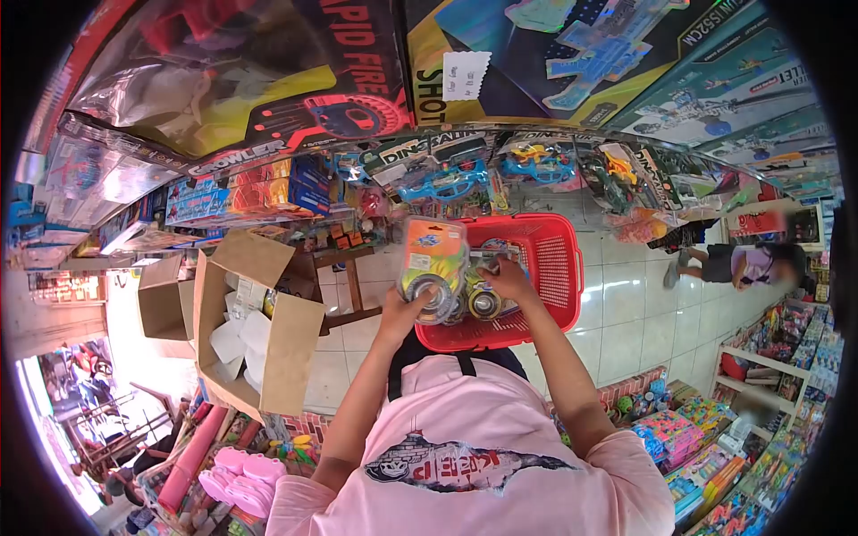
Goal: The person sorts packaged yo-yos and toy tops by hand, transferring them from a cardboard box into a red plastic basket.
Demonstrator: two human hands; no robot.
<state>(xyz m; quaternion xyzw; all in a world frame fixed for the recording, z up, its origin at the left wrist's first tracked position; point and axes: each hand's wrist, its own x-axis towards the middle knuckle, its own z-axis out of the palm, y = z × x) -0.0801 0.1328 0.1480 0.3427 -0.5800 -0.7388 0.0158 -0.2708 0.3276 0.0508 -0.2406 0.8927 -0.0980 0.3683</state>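
My left hand (408,313) grips the lower edge of a blister-packed toy (435,255) with an orange and green card and a round dark ring under clear plastic. It is raised over the left side of a red plastic basket (561,308). Inside the basket opening, my right hand (508,280) has its fingers closed at the top of a second blister-packed toy (485,302), which shows a round yellow and black part. The two packs overlap, and what lies beneath them is mostly hidden.
To the left stands an open cardboard box (268,339) with white pieces inside. Boxed toys (527,71) hang or stack close overhead. Packaged dinosaur toys (447,179) line the shelf beyond the basket. Another person (746,263) is at the far right on the tiled floor (626,304).
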